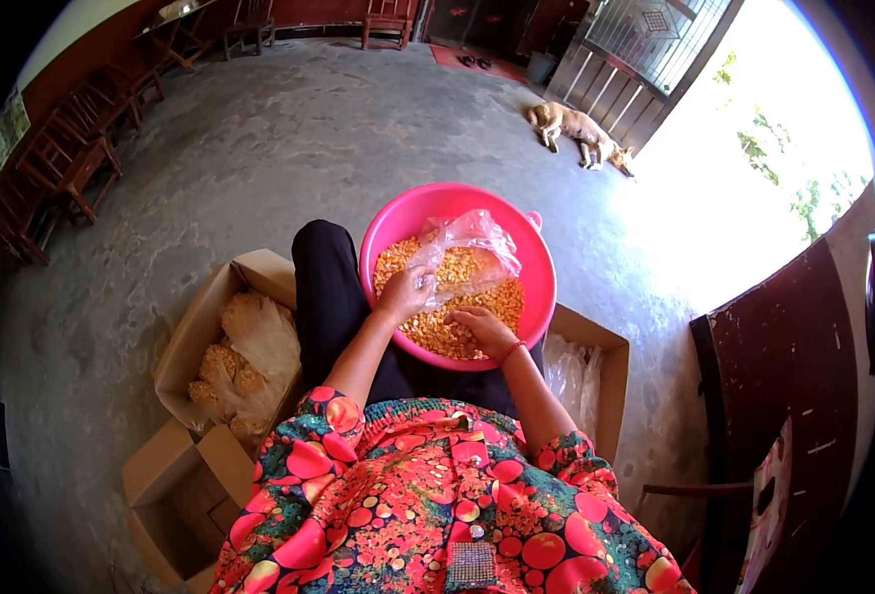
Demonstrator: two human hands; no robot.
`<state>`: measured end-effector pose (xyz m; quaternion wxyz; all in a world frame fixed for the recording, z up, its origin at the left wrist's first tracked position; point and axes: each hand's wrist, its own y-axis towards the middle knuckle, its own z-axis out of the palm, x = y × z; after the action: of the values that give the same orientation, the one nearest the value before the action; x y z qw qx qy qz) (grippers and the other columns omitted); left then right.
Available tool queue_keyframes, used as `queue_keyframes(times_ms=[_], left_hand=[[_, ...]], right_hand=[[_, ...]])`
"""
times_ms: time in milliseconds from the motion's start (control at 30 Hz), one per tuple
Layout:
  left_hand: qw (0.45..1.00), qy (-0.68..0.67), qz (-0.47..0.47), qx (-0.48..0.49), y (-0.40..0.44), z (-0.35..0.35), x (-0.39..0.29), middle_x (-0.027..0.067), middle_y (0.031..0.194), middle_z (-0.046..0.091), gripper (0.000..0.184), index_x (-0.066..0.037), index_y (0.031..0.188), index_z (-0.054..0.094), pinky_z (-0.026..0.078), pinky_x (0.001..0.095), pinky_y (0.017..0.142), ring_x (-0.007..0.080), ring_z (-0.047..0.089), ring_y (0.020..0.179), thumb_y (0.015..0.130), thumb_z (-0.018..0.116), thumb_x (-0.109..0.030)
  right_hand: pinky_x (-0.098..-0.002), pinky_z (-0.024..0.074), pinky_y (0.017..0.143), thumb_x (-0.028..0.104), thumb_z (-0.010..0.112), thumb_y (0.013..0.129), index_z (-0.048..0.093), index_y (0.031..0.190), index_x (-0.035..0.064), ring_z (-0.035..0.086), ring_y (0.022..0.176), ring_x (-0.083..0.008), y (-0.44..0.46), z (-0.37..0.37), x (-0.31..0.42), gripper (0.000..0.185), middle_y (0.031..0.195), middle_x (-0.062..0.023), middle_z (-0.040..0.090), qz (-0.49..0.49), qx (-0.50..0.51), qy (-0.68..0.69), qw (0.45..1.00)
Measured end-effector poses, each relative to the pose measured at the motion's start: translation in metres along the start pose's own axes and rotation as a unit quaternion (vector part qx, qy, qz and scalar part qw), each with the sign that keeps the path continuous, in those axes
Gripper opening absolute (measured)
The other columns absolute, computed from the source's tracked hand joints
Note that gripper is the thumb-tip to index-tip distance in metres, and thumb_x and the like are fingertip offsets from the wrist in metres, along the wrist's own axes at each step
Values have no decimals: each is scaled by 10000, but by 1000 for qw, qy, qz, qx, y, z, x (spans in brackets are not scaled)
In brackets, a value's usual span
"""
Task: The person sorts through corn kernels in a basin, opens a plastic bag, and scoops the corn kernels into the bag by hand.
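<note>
Pinching plastic bag at near-left edge: left hand. Right hand at kernels, fingers bent; cannot tell whether pinching any. Bag sits over kernels inside pink basin. Plastic likely light, limp, slippery; best held by bunched edge. Kernels probably hard, loose.

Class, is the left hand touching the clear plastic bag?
Touching. The head view shows the left hand gripping the clear plastic bag at its left edge.

Crumpled clear plastic bag, slack, over loose yellow-orange corn kernels in a round pink basin, bunched toward the far edge; kernels reaching toward the near and left edges.
</note>
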<state>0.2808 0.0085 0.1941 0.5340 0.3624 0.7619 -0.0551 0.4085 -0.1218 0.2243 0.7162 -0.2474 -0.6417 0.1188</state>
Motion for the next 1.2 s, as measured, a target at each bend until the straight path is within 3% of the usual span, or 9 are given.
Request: queue_keyframes(times_ms=[100,433,633,733,833,1000,1067,1133,1200], left_hand=[[998,27,7,-48,1,0,3,182,936,576,286,-21,999,549,448,349,753,300,566,856,725,535,-101],[985,19,51,-162,3,-8,-11,235,1065,488,459,40,1111,420,380,360,861,345,474,1000,686,551,-73],[995,14,8,-101,5,-3,3,218,1053,508,454,36,1097,442,380,351,865,322,483,1006,675,563,-79],[997,6,7,-76,5,-1,8,207,1057,512,430,28,1087,459,378,343,870,311,483,1016,679,548,-73],[998,5,3,-69,4,-6,-5,201,1064,512,417,19,1087,467,374,338,877,307,480,1025,684,531,-68],[995,24,30,-93,3,-6,-9,199,1072,509,420,10,1095,468,369,336,885,305,476,1031,687,535,-69],[997,14,-25,-70,3,-7,-10,197,1069,512,420,6,1097,468,382,337,867,305,486,1016,691,540,-73],[997,14,-17,-70,4,-3,1,198,1068,512,415,6,1095,470,390,337,854,303,493,1007,695,542,-79],[998,15,-5,-68,4,-1,5,199,1068,513,411,7,1093,472,398,337,841,301,499,998,699,545,-84]], right_hand=[[-193,233,327,216,485,821,554,838,45,347,391,-55,7,-9,-8,185,591,33,426,23,65,-27,997],[-192,212,325,190,478,821,547,818,48,305,367,-54,0,-4,-3,158,540,27,393,25,69,7,997],[-200,211,324,198,480,821,552,855,46,323,380,-54,13,-12,-3,171,552,19,397,54,58,57,995],[-203,289,352,195,478,822,559,884,55,377,433,-70,29,-17,8,174,585,12,403,5,52,57,997],[-247,417,478,214,497,810,557,911,47,487,595,-123,49,-23,24,204,720,-24,486,-143,-21,-30,989],[-354,457,691,212,497,796,535,955,8,505,922,-215,39,-7,70,262,1002,-82,529,-140,-173,-25,975],[-312,474,618,182,473,804,543,959,16,552,804,-186,35,-10,63,238,902,-68,566,-180,-190,-72,963],[-251,474,586,206,466,824,560,945,53,573,679,-146,40,-25,44,216,819,-48,577,-110,-77,-48,990],[-238,445,503,205,461,817,584,814,44,563,570,-111,36,-25,26,202,669,-30,576,-113,-89,-186,972]])
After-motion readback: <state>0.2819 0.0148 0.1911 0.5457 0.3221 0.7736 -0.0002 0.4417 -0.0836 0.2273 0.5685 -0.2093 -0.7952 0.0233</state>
